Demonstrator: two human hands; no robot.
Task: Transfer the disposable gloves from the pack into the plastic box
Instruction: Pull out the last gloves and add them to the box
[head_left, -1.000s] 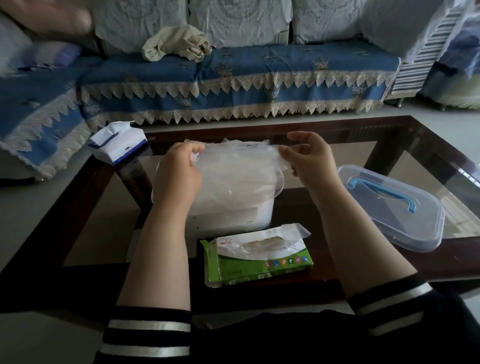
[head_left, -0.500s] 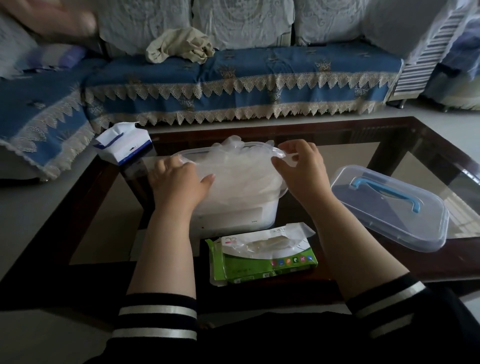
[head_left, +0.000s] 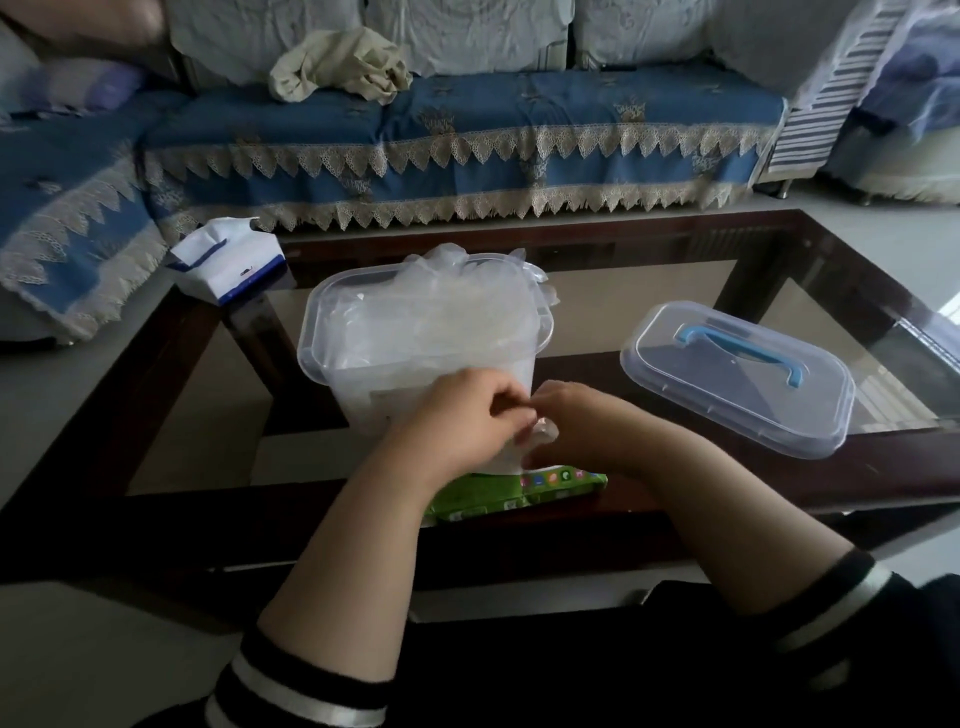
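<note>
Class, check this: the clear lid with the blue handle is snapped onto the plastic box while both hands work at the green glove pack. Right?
Not quite. In the head view the clear lid with the blue handle lies on the glass table, right of the open clear plastic box.

Dim, soft daylight; wide-angle bending at edges.

**Living room around a glass coffee table**

A dark-framed glass coffee table (head_left: 649, 236) stands before a sofa with a blue, lace-edged cover (head_left: 467, 135). A crumpled beige cloth (head_left: 343, 65) lies on the sofa. A white-and-blue tissue pack (head_left: 228, 260) sits at the table's far-left corner.
</note>
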